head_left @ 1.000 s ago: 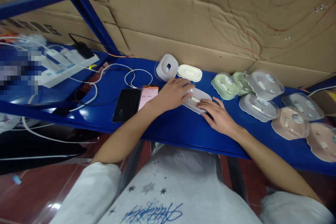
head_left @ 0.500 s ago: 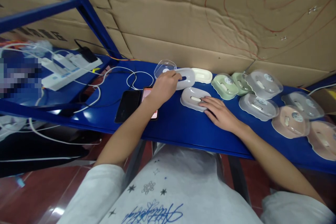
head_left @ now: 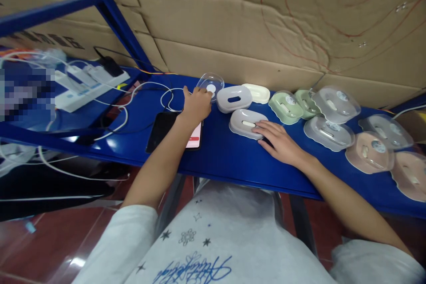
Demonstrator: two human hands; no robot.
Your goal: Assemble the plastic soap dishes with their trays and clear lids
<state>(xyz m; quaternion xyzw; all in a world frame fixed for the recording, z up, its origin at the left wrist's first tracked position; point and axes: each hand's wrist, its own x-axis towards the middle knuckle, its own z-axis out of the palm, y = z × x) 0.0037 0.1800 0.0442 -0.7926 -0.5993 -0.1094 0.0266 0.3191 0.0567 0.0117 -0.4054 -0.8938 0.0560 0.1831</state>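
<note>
My left hand [head_left: 197,107] is at the near edge of a clear lid [head_left: 216,80] with a round white label; its fingers are apart, and one fingertip overlaps the lid. Just right of it stands a pale grey oval tray [head_left: 226,105] with a dark slot. My right hand [head_left: 278,142] lies open, fingertips over the right side of a grey dish [head_left: 238,120] with a small cream bar in its middle. A cream tray [head_left: 261,93] sits behind them, near the cardboard.
Lidded green [head_left: 285,107], grey [head_left: 329,134] and pink [head_left: 368,153] dishes fill the right side. A black device [head_left: 161,132] and a lit phone [head_left: 195,137] lie by my left forearm. White cables and a power strip [head_left: 93,91] are at left.
My left hand has let go of the pale grey tray and moved left to the clear lid. The tray now stands a little nearer the grey dish. My right hand has hardly moved.
</note>
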